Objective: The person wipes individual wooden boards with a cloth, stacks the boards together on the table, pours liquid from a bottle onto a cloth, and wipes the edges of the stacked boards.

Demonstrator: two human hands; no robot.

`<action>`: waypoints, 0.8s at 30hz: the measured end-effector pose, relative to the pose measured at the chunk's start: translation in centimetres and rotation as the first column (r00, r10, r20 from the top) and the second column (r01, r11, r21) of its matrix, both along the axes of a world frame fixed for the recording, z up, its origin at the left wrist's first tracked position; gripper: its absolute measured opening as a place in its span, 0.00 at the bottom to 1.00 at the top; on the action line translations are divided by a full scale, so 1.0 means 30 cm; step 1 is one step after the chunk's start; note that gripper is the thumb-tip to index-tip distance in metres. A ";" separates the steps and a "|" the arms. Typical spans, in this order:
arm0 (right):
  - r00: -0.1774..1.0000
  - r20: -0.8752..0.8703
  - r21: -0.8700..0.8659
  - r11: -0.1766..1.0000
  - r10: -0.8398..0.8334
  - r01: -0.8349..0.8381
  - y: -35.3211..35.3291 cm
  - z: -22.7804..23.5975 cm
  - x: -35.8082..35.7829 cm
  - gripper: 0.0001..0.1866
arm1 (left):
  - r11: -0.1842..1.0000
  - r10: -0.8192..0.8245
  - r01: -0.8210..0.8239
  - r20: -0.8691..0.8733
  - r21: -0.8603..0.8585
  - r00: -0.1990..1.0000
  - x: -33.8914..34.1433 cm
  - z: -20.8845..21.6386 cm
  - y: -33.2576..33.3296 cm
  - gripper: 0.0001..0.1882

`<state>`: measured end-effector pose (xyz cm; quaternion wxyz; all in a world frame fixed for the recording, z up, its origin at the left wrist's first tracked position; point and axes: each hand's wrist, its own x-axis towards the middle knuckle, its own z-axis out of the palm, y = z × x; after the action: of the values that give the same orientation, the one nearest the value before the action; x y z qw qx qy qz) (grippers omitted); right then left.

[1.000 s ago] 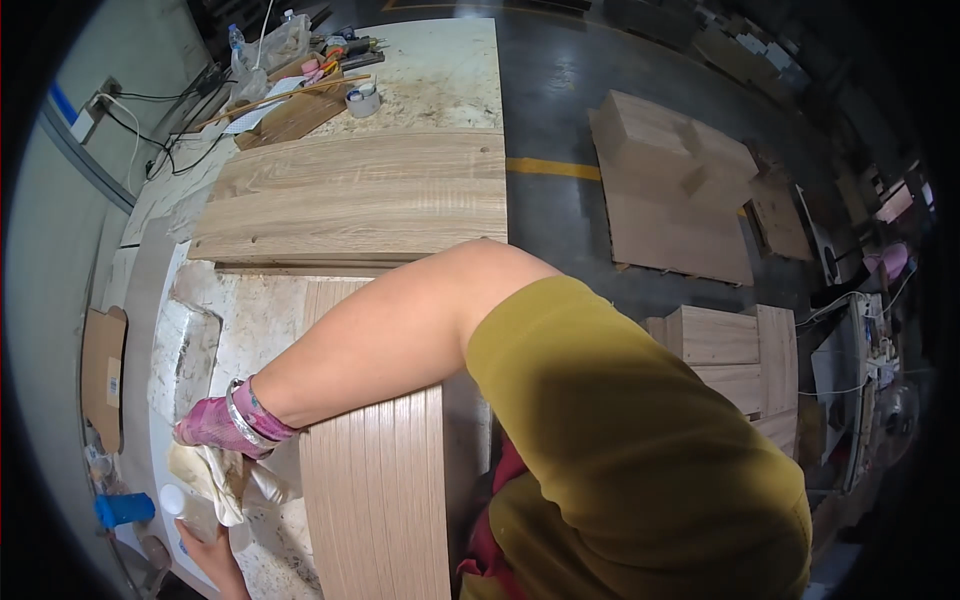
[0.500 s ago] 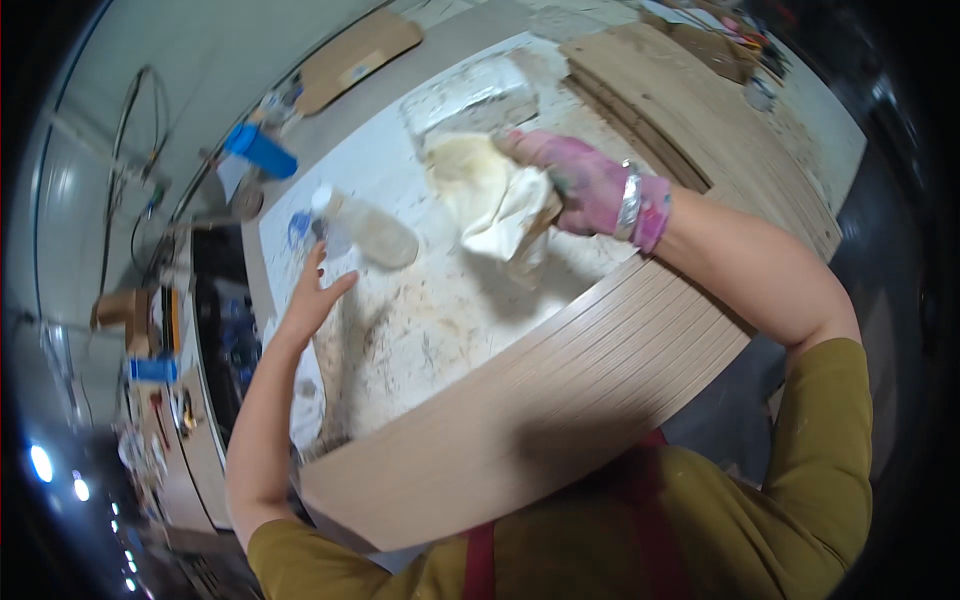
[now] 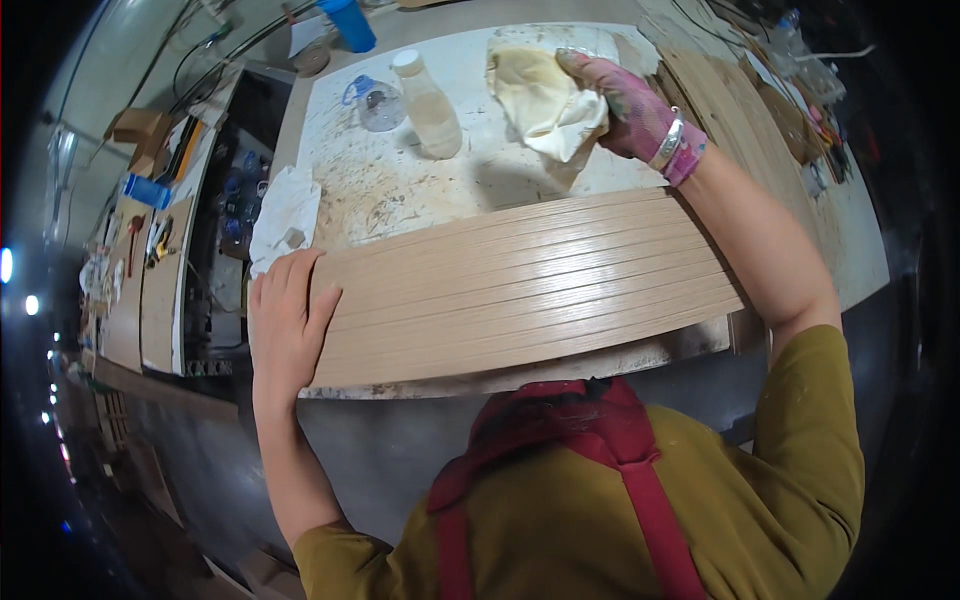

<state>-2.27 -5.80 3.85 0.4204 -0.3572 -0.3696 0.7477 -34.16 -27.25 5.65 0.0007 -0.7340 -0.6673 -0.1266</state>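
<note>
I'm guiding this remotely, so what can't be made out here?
All in the head view:
Right hand: some fingertips, hidden by the cream cloth.
Wood-grain boards: part of the left end, covered by the left hand.
Blue container at the back: top, cut off by the upper edge.
Tools at far left: too small to identify.
</note>
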 end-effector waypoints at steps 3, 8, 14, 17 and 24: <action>0.995 0.092 0.185 0.983 -0.040 0.022 -0.047 0.111 0.065 0.20 | 1.000 0.013 -0.013 -0.009 0.013 1.000 0.009 -0.005 -0.026 0.20; 0.681 0.732 0.435 0.774 -0.006 -0.461 -0.403 0.307 -0.003 0.20 | 0.999 0.026 -0.024 -0.063 0.030 0.998 -0.020 -0.025 -0.063 0.21; 0.058 0.860 0.339 0.483 -0.507 -0.807 -0.500 0.016 -0.066 0.07 | 0.999 -0.022 0.025 -0.069 0.035 0.997 -0.034 -0.034 -0.071 0.22; 0.001 0.713 0.619 0.630 -0.701 -0.469 -0.485 0.052 0.388 0.10 | 1.000 0.002 -0.001 -0.062 0.027 0.998 0.000 -0.019 -0.102 0.22; 0.158 0.852 0.401 0.428 -0.500 -0.810 -0.600 0.088 -0.178 0.09 | 0.999 -0.042 0.043 -0.028 0.015 0.999 -0.002 -0.031 -0.104 0.23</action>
<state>-7.61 -23.80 6.49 0.0812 -0.4051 -0.9088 0.0584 -34.22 -30.35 4.72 0.0132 -0.7497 -0.6504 -0.1215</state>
